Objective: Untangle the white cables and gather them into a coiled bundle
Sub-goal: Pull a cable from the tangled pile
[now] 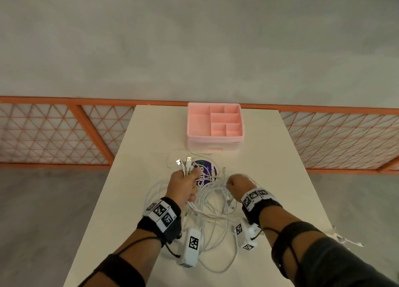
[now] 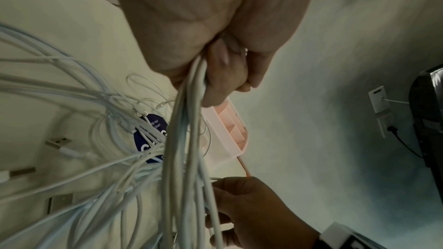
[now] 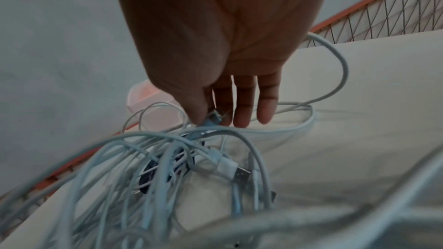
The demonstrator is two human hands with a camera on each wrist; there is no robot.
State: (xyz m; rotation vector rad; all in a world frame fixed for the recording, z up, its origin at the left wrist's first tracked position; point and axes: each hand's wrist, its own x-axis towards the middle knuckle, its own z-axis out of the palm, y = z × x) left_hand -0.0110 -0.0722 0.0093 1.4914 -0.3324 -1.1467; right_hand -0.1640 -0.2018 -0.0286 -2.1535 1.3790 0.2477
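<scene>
A tangle of white cables [image 1: 213, 202] lies on the pale table [image 1: 269, 157] between my wrists. My left hand [image 1: 185, 185] is raised above it and grips a bunch of the cables [image 2: 184, 139], with USB plugs [image 1: 183, 162] sticking up out of the fist. The strands hang down from that fist to the heap. My right hand [image 1: 237, 184] is low over the right side of the heap; its thumb and forefinger pinch one cable end [image 3: 212, 118], the other fingers [image 3: 242, 109] straight. More cable loops [image 3: 167, 173] spread below the right hand.
A pink compartment organizer [image 1: 213, 122] stands at the table's far end. A round purple sticker [image 1: 205, 172] lies under the cables. Orange mesh railing [image 1: 54, 133] runs behind the table. A loose USB plug [image 2: 58, 142] rests on the tabletop.
</scene>
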